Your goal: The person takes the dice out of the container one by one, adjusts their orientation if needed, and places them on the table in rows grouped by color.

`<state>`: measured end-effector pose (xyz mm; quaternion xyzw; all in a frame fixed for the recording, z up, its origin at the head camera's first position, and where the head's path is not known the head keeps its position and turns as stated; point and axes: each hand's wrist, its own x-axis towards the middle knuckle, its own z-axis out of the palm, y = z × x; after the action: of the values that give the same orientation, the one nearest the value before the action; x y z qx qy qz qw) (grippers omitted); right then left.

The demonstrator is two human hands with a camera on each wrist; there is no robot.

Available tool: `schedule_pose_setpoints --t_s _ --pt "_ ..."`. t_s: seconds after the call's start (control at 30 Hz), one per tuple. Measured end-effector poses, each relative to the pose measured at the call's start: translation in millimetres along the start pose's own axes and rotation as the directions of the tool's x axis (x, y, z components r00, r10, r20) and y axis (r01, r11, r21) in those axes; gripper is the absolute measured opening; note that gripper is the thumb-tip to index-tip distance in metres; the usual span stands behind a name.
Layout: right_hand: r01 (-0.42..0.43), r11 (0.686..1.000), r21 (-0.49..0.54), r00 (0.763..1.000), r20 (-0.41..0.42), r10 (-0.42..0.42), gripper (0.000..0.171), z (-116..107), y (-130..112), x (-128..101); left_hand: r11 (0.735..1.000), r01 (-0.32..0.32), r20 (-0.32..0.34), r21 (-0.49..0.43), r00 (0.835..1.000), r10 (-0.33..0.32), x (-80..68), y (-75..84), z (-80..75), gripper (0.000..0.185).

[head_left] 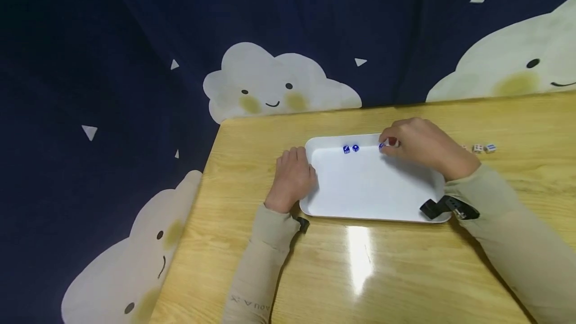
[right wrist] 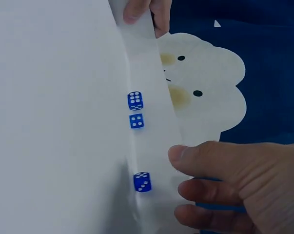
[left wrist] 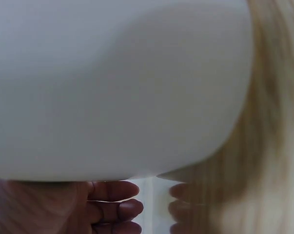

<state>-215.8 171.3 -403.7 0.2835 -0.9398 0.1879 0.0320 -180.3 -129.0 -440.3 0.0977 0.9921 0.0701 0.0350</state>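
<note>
A white tray (head_left: pixel 369 189) lies on a wooden table (head_left: pixel 360 274). Two blue dice (head_left: pixel 346 149) (head_left: pixel 355 148) sit side by side at its far rim, and a third blue die (head_left: pixel 381 146) lies further right. My right hand (head_left: pixel 418 144) hovers over the tray's far right corner with bent fingers, its fingertips right at the third die. In the right wrist view this die (right wrist: pixel 142 182) lies free on the tray (right wrist: pixel 49 122), a little apart from my thumb (right wrist: pixel 186 158). My left hand (head_left: pixel 292 174) rests on the table and holds the tray's left rim with curled fingers (right wrist: pixel 137 9).
A few white dice (head_left: pixel 483 148) lie on the table right of the tray. A dark blue curtain with cloud faces (head_left: pixel 274 89) hangs behind the table. The table's left edge (head_left: pixel 189 214) runs near my left arm. A black wrist strap (head_left: pixel 443 208) overlaps the tray's near right corner.
</note>
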Motion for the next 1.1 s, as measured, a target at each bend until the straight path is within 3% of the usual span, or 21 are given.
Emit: schedule_pose_setpoints --t_s 0.3,0.53,1.1 --pt "-0.028 0.999 -0.019 0.999 0.017 0.028 0.02 3.7 -0.4 0.1 1.0 0.015 0.001 -0.004 1.0 -0.015 0.4 -0.1 -6.1 0.033" --pt "-0.051 0.998 0.027 0.998 0.047 0.05 0.024 11.8 2.1 0.5 0.999 0.028 0.012 -0.016 1.0 -0.028 -0.7 -2.2 -5.2 0.035" --pt "-0.085 0.996 -0.019 0.995 0.049 0.086 0.029 14.3 6.1 -5.8 1.0 0.019 0.002 -0.025 1.0 -0.019 1.0 2.1 -0.6 0.032"
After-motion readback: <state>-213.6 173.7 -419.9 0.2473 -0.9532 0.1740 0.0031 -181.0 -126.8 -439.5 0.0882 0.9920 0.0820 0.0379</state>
